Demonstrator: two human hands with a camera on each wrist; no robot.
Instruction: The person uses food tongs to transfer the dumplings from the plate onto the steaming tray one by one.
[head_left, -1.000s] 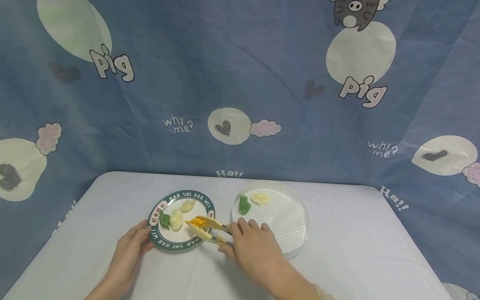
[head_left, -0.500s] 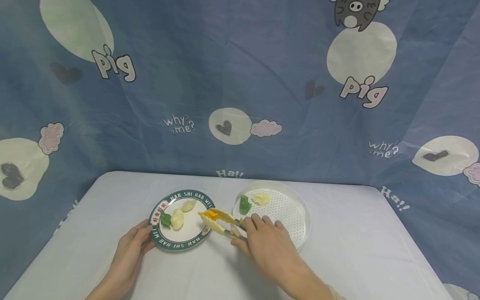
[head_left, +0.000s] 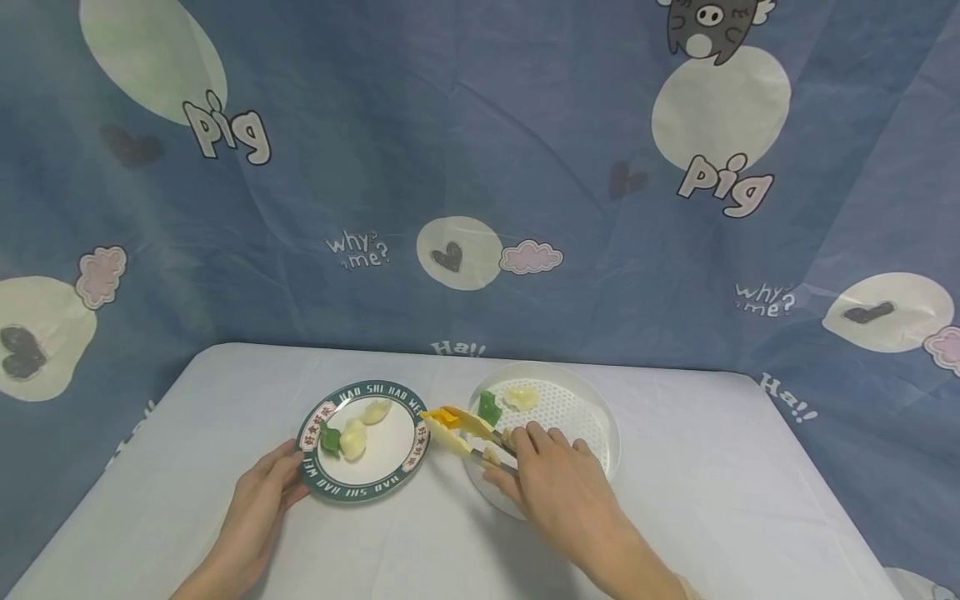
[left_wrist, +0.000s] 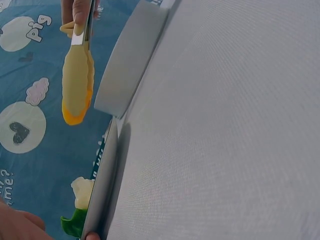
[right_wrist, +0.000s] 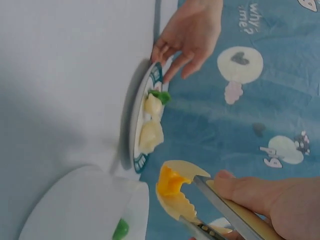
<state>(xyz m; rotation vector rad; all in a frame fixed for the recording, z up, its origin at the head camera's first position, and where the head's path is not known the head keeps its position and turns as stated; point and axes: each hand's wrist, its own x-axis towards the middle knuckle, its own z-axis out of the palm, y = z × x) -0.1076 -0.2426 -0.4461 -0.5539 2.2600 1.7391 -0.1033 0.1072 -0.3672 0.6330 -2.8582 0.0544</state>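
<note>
Right hand (head_left: 561,487) fingers wrapped round yellow-tipped metal tongs (head_left: 476,424); loosen and that small orange piece (right_wrist: 170,182) could drop; left hand (head_left: 258,493) fingers pinching round green-rimmed white plate (head_left: 390,450); tugging could tip it

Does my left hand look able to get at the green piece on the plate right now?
Probably yes: the left hand grips the rim of the plate beside the green piece, with no other food between them. It would likely need to loosen its hold first.
</note>
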